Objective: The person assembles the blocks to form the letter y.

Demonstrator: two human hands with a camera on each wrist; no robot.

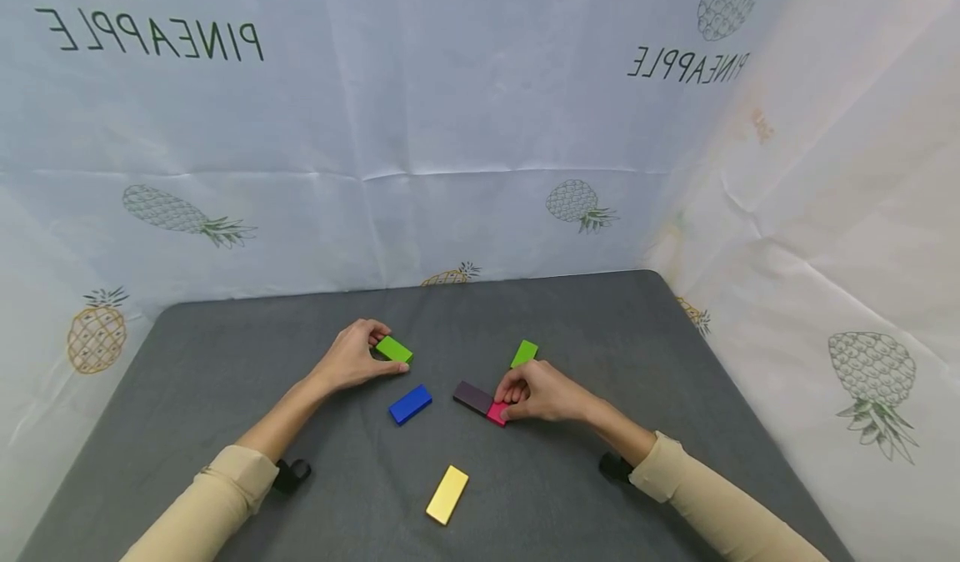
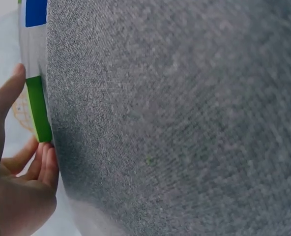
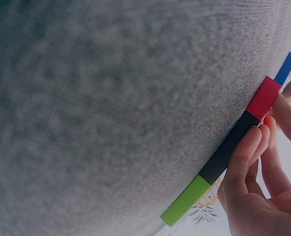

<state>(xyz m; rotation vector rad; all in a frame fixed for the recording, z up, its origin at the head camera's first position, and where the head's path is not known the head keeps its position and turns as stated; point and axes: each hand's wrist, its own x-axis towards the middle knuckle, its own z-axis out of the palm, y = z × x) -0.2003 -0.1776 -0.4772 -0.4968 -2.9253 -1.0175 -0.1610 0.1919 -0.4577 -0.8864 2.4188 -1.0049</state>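
My left hand (image 1: pixel 358 353) holds a green block (image 1: pixel 393 349) by its two ends, thumb at one end and fingertips at the other. The same green block (image 2: pixel 39 110) shows in the left wrist view. With my right hand (image 1: pixel 551 393) I pinch a red block (image 1: pixel 497 413), partly hidden by the fingers. Its end lies against a black block (image 1: pixel 472 397); in the right wrist view a fingertip lies beside the black block (image 3: pixel 229 147). A second green block (image 1: pixel 524 352) lies just beyond my right hand.
A blue block (image 1: pixel 410 404) lies between the hands, and a yellow block (image 1: pixel 447 495) is nearer the front. All rest on a grey cloth-covered table (image 1: pixel 337 487). White pineapple-print curtains (image 1: pixel 450 128) hang behind and at the sides.
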